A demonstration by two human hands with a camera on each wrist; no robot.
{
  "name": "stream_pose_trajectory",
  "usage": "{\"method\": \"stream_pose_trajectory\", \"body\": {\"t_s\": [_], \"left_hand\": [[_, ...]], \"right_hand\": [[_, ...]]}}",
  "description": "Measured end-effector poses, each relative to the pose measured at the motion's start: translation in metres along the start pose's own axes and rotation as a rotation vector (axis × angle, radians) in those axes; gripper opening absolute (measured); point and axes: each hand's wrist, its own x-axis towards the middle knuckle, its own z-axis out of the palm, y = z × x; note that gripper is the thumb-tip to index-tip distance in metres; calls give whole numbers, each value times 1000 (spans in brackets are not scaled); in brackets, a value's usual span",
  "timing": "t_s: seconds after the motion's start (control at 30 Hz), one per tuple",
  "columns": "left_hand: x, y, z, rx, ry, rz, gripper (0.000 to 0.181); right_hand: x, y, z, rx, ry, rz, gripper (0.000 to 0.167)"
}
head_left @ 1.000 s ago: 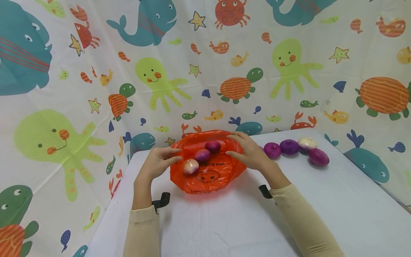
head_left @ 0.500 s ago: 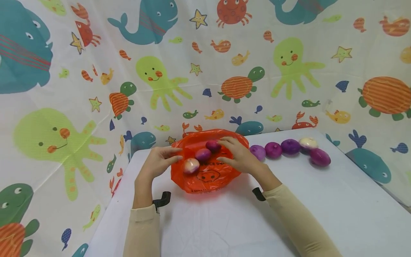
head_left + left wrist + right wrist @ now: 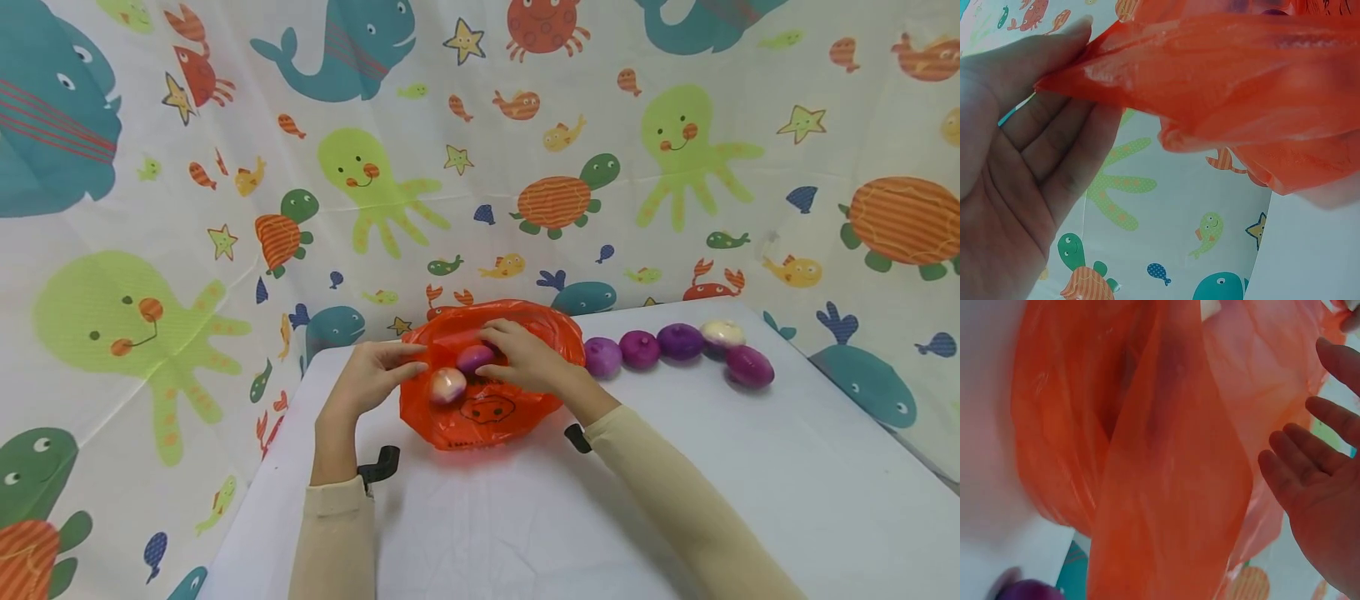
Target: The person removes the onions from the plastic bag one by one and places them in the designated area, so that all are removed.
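A red plastic bag [image 3: 491, 421] with a printed pig face lies on the table, its mouth spread. At its left side, my left hand [image 3: 369, 377] pinches the rim between thumb and fingers, as the left wrist view shows. Inside the bag I see a white-and-purple onion [image 3: 447, 386] and a purple onion [image 3: 474, 358]. My right hand [image 3: 528, 358] is over the bag's right part, fingers apart and rather straight, thumb close to the purple onion. In the right wrist view its palm [image 3: 1329, 506] shows nothing held. A third, darker onion is hidden behind this hand.
Right of the bag, a row of onions runs along the table: a light purple onion [image 3: 602, 357], darker purple onions [image 3: 680, 342], a white onion [image 3: 722, 335] and a reddish-purple onion [image 3: 750, 367]. A patterned curtain [image 3: 480, 167] stands behind the white table [image 3: 480, 533].
My right hand has left the bag's right rim and moved left over its opening, covering the far dark onion. My left hand stays at the left rim.
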Motion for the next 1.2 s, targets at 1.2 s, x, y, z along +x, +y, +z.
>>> {"method": "stream_pose_trajectory", "body": {"t_s": [1.2], "left_hand": [[0, 0, -1, -12, -6, 23, 38]], "right_hand": [[43, -15, 56, -129, -141, -52, 44]]}}
